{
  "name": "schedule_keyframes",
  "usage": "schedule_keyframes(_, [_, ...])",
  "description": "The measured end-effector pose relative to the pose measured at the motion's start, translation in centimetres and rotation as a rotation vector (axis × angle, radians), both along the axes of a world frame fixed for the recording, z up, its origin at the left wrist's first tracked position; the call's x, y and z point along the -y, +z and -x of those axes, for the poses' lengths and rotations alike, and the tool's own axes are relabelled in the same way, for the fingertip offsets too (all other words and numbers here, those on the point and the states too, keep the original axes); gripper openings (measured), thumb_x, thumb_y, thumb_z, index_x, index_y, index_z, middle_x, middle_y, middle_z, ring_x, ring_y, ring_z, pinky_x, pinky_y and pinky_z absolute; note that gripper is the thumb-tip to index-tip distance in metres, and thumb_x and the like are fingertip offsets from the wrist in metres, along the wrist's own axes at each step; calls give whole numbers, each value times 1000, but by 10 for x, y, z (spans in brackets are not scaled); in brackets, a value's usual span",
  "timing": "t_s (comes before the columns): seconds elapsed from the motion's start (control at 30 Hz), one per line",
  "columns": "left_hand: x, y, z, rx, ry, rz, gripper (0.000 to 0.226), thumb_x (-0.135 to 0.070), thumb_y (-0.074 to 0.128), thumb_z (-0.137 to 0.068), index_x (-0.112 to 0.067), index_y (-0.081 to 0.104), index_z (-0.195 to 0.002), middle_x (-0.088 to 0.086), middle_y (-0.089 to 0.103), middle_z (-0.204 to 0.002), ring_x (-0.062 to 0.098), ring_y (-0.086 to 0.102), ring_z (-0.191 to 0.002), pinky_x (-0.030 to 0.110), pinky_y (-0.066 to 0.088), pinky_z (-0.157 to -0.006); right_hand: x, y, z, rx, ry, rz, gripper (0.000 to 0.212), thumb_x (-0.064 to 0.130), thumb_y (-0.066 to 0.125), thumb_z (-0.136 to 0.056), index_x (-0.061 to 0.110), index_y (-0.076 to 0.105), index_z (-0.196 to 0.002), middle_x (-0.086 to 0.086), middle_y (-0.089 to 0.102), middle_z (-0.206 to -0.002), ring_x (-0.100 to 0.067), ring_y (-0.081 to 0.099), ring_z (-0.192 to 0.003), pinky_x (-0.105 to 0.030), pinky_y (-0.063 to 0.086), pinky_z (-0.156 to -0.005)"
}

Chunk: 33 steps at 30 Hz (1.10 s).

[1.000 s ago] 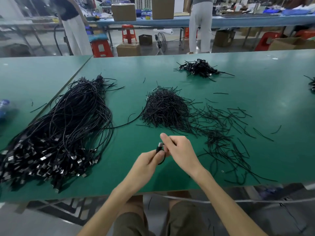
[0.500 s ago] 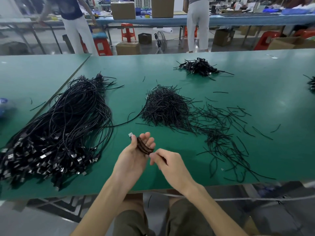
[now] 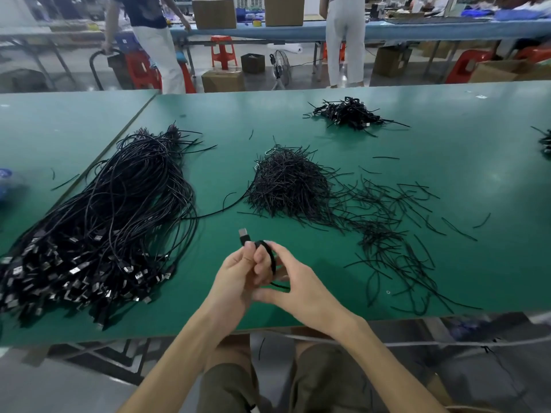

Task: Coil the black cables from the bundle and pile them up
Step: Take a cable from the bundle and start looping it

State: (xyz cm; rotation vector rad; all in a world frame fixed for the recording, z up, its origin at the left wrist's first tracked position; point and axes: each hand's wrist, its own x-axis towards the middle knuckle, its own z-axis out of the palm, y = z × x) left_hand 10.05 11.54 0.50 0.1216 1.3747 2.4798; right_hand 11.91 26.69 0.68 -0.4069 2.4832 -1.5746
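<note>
A big bundle of long black cables (image 3: 98, 222) with metal plugs lies on the left of the green table (image 3: 447, 138). Near the front edge, my left hand (image 3: 235, 278) grips a small coil of black cable (image 3: 269, 257), its silver plug (image 3: 244, 234) sticking up above my fingers. My right hand (image 3: 298, 286) holds the same coil from the right, fingers curled round its loops. A pile of coiled cables (image 3: 348, 113) sits at the far middle of the table.
A heap of short black ties (image 3: 286, 183) lies in the middle, with several loose ties (image 3: 396, 234) scattered to its right. Another dark pile (image 3: 545, 143) shows at the right edge. Two people, cardboard boxes and red stools stand beyond the table.
Both hands have come together on the coil and shifted slightly right. The plug now points upward above my left fingers, and the right hand wraps round the loops.
</note>
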Motion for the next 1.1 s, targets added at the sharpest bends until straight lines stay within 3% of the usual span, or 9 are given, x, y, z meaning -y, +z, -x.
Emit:
schedule_keyframes(0.13, [-8, -8, -3, -45, -93, 6, 31, -27, 46, -103, -7, 52, -81, 13, 60, -80, 24, 60, -74, 31, 55, -74, 1, -2, 2, -58, -95, 37, 65, 4, 70, -90, 22, 48, -148, 8, 57, -96, 3, 54, -83, -9, 44, -85])
schedule_keyframes(0.23, [1, -8, 1, -61, -139, 159, 32, -19, 45, -104, 5, 61, -91, 22, 70, -95, 30, 69, -91, 34, 58, -81, -6, -3, 2, -65, -124, 12, 56, 4, 69, -91, 20, 55, -143, 3, 63, -115, 0, 59, -99, -15, 47, -93])
schedule_keyframes(0.33, [8, -7, 4, -118, -111, 452, 33, -26, 54, -99, 2, 71, -97, 14, 76, -102, 25, 72, -101, 30, 56, -91, -12, -6, 5, -109, -124, -116, 58, 12, 69, -94, 23, 51, -148, 8, 59, -123, -5, 55, -113, -14, 41, -99])
schedule_keyframes(0.47, [9, -9, 6, -139, -26, 688, 25, -32, 62, -94, -12, 77, -98, -2, 77, -80, 9, 70, -74, 18, 54, -72, -15, -12, 9, -110, -85, -195, 63, 19, 71, -94, 26, 46, -151, 20, 50, -106, 6, 49, -92, -10, 36, -88])
schedule_keyframes(0.57, [15, -14, 10, -23, 35, 672, 25, -20, 72, -92, -2, 69, -108, 8, 75, -75, 18, 71, -67, 28, 59, -67, -18, -13, 11, -102, -23, -280, 65, 22, 69, -96, 26, 41, -155, 16, 46, -105, -2, 48, -98, -18, 37, -91])
schedule_keyframes(0.7, [20, -19, 14, -2, -42, 733, 21, -13, 77, -89, -2, 67, -104, 10, 75, -75, 23, 73, -67, 30, 61, -66, -20, -14, 11, -172, 98, -449, 57, -5, 54, -99, 17, 44, -151, 2, 50, -119, -12, 65, -107, -28, 53, -89])
schedule_keyframes(0.8, [22, -21, 19, -65, -178, 885, 10, -18, 69, -96, -8, 70, -97, 5, 76, -74, 17, 71, -62, 25, 58, -61, -19, -19, 14, -277, 144, -572, 55, -17, 48, -93, 12, 54, -139, -3, 54, -114, -15, 57, -109, -31, 53, -91])
schedule_keyframes(0.9, [24, -22, 25, -192, -257, 1091, 17, -20, 62, -102, -12, 71, -89, 4, 72, -70, 12, 61, -55, 23, 50, -56, -16, -27, 17, -319, 163, -621, 43, -8, 55, -96, 10, 57, -134, -4, 56, -112, -18, 52, -111, -35, 51, -92])
schedule_keyframes(1.1, [20, -20, 28, -246, -179, 1162, 22, -13, 54, -104, -11, 68, -87, -3, 55, -54, 9, 46, -47, 27, 41, -54, -12, -39, 16, -356, 132, -775, 40, 27, 53, -105, 8, 40, -138, -7, 50, -123, -23, 55, -111, -37, 56, -85])
